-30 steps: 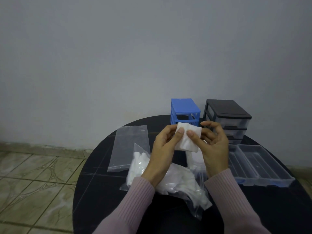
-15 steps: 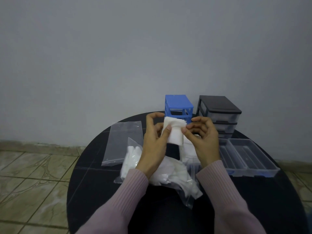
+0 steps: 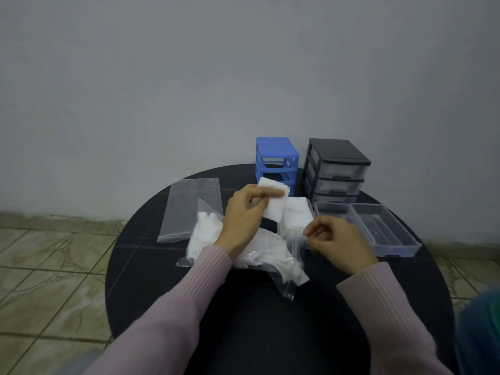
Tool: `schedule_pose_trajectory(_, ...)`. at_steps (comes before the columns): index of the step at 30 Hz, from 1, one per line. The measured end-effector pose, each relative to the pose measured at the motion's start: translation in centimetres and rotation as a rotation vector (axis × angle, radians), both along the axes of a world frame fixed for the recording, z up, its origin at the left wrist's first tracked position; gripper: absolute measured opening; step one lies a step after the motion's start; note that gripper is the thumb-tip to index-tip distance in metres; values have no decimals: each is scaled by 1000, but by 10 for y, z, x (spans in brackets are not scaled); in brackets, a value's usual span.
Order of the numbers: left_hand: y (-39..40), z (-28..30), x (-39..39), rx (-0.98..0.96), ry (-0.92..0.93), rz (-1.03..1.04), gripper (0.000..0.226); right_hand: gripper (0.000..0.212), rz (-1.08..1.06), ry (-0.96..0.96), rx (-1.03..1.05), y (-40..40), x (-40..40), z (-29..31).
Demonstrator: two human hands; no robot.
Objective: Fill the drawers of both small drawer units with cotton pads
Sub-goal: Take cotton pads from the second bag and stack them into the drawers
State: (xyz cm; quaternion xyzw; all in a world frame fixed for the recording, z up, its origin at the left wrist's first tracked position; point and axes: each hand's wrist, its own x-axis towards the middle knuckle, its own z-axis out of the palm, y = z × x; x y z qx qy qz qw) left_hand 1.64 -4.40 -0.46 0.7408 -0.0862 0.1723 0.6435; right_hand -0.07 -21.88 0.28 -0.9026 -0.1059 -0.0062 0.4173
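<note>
Head view, centre of the frame: the left hand (image 3: 244,215) holds a small stack of white cotton pads (image 3: 273,203) upright, thumb behind and forefinger laid straight across the front face, so the stack is pinched rather than wrapped. The right hand (image 3: 334,240) hovers lower and to the right with its fingers loosely curled; it appears to hold nothing, though the fingertips are too blurred to be sure.

Just right of the held stack, a drawer (image 3: 295,217) already packed with pads sits on the round black table (image 3: 151,255). Further right lie two clear empty drawers (image 3: 378,228), side by side. At the upper centre stand the blue drawer unit (image 3: 276,158), its slots open and bare, and the black drawer unit (image 3: 336,170), with its drawers in place. A bag of loose pads (image 3: 259,253) lies beneath the left wrist, and a flat empty bag (image 3: 190,207) rests left of it.

The step in hand looks like squaring the stack before it goes into a drawer. To do it well, keep the pinch firm across the middle so the soft pads do not fan apart, align the edges, and lower the stack flat into an empty drawer, corner first, steadying that light tray with the free hand so it does not skid.
</note>
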Motion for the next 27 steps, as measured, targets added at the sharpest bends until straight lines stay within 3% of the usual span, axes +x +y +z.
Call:
schedule_pose_trajectory(4, -3, -6, -2, 14, 14, 20, 43, 11, 98, 149, -109, 3, -9, -6)
schedule_pose_trajectory(11, -5, -12, 1, 14, 36, 26, 41, 43, 143, 301, -58, 13, -6, -18)
schedule_pose_trajectory(17, -7, -9, -1, 21, 44, 36, 42, 22, 95, 291, -83, 11, -3, -13)
schedule_pose_trajectory(23, -7, -10, 1, 32, 56, 43, 39, 27, 76, 256, -142, 2, 1, -7)
schedule_pose_trajectory(27, -7, -11, 1, 36, 59, 42, 38, 28, 120, 258, -71, -5, -1, -5)
